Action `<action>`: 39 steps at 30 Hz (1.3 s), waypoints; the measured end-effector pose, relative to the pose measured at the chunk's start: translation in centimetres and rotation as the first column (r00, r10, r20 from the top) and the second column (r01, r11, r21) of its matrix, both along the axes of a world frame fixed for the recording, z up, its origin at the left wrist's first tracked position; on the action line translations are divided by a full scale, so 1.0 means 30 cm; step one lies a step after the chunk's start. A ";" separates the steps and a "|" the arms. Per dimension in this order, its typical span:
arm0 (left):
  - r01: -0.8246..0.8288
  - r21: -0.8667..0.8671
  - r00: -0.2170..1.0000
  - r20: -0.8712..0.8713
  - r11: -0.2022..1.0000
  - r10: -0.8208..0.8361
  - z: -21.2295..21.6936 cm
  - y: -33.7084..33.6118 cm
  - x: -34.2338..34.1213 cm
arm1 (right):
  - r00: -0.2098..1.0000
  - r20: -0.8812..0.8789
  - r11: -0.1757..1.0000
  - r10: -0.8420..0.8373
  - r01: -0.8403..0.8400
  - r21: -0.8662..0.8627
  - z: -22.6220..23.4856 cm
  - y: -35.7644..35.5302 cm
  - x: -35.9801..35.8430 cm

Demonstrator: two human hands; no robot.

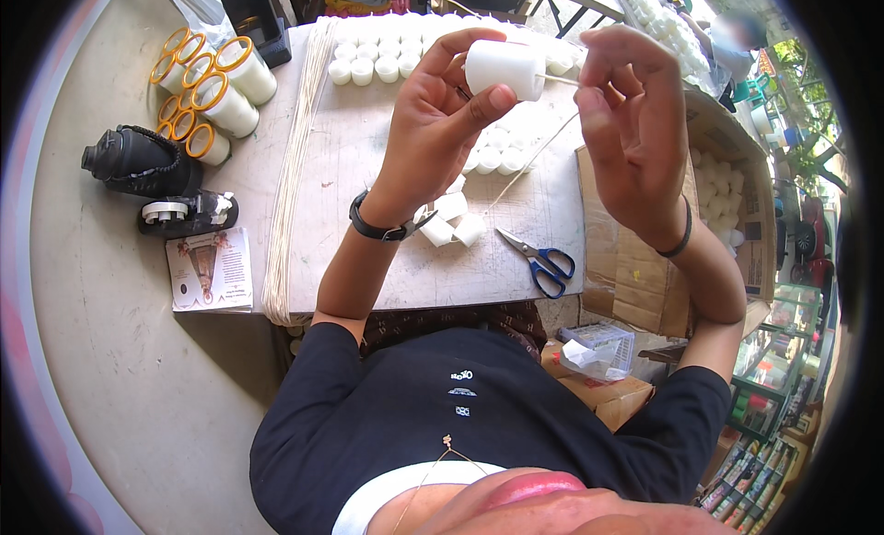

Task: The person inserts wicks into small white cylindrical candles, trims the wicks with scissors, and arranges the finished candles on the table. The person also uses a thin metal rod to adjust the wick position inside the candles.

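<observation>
Above the white table [368, 268], my left hand [414, 134] is closed around a short white candle [505, 70], thumb on its near side. A pale wick [558, 78] sticks out of the candle's right end and runs to my right hand [640, 139]. The fingertips of that hand are pinched together on the wick. A longer stretch of string [534, 157] slants from near my right fingers down to the table. Below my hands lie several loose white candles [440, 229] and blue-handled scissors [551, 270], blades pointing up and left.
A long bundle of pale wick strands [296, 176] lies along the table's left side. Rows of small white candles [387, 68] stand at the back. A cardboard box [635, 268] of white candles is on the right. Orange-rimmed containers [230, 102] and a black bottle [138, 162] stand left.
</observation>
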State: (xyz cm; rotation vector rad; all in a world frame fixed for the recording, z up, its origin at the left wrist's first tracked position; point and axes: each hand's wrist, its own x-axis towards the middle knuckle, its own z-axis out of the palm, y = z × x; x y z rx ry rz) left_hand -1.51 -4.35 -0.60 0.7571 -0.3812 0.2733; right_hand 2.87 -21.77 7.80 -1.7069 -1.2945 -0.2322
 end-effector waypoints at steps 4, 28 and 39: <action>-0.028 0.022 1.000 0.004 0.999 0.028 0.000 -0.003 -0.002 | 0.998 -0.066 0.999 -0.023 0.022 -0.026 -0.002 0.006 -0.013; -0.556 0.200 0.826 0.242 0.807 0.509 -0.029 -0.049 0.012 | 0.897 -0.437 0.997 -0.069 0.051 -0.053 -0.018 0.052 -0.037; -0.607 0.456 0.792 0.290 0.650 0.536 -0.044 -0.078 0.024 | 0.987 0.012 0.978 -0.163 0.163 -0.128 -0.006 0.020 0.074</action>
